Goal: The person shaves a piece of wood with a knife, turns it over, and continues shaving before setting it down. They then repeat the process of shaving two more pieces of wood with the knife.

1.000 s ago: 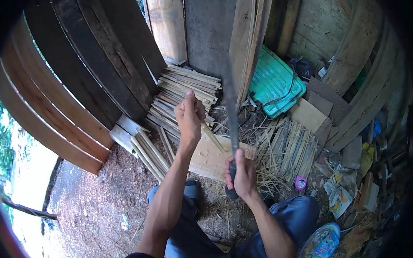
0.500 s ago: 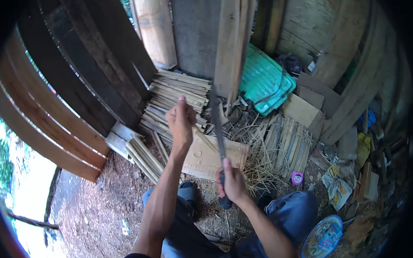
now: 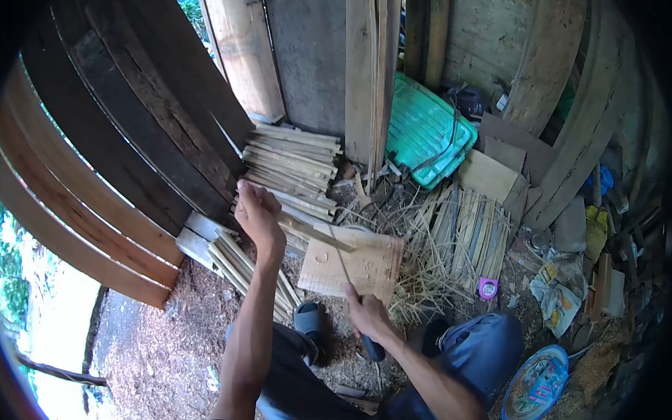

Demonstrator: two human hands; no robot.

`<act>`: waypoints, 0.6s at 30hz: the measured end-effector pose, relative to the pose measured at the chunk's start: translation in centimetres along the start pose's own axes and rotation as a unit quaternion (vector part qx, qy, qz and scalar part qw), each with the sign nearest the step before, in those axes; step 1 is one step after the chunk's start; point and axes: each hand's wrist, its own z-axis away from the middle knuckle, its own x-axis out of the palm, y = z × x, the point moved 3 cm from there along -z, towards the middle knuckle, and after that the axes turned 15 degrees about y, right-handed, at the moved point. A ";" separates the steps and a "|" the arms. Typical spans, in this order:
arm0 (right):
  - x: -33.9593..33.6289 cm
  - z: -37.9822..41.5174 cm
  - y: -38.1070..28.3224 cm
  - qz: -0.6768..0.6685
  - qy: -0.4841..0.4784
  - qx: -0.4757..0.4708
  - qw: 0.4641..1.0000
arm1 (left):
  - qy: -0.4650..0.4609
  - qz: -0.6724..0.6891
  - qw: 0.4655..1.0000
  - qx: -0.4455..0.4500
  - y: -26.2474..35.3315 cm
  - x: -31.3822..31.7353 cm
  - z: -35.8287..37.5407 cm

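My left hand (image 3: 259, 213) is closed round one end of a narrow bamboo strip (image 3: 317, 232), which slants down to the right over a flat wooden board (image 3: 364, 264). In my right hand (image 3: 368, 315) is the dark handle of a long-bladed knife (image 3: 341, 263); the thin blade points up and left, close to the strip. Whether blade and strip touch, I cannot tell. Curled shavings lie on the board.
Stacked bamboo strips (image 3: 293, 160) lie behind my left hand, with more strips (image 3: 241, 270) at the left. Right of the board are thin shavings (image 3: 430, 276), a pink tape measure (image 3: 488, 288) and a blue basin (image 3: 518, 409). A green crate (image 3: 428, 128) leans behind.
My left hand has moved left and down with the strip. The knife in my right hand has tipped left and dropped towards the board, and its handle sits slightly lower.
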 end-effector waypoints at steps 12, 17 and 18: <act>4.2 -3.2 -0.2 -0.054 0.019 0.021 0.998 | 0.117 -0.043 0.990 0.061 0.2 -0.9 -0.1; 3.7 -3.1 0.4 -0.003 0.032 -0.077 0.997 | 0.050 -0.063 0.995 0.062 0.0 -0.4 0.9; 4.3 -4.6 2.8 0.024 0.060 -0.085 0.994 | 0.055 -0.073 0.993 0.073 0.1 -0.2 1.4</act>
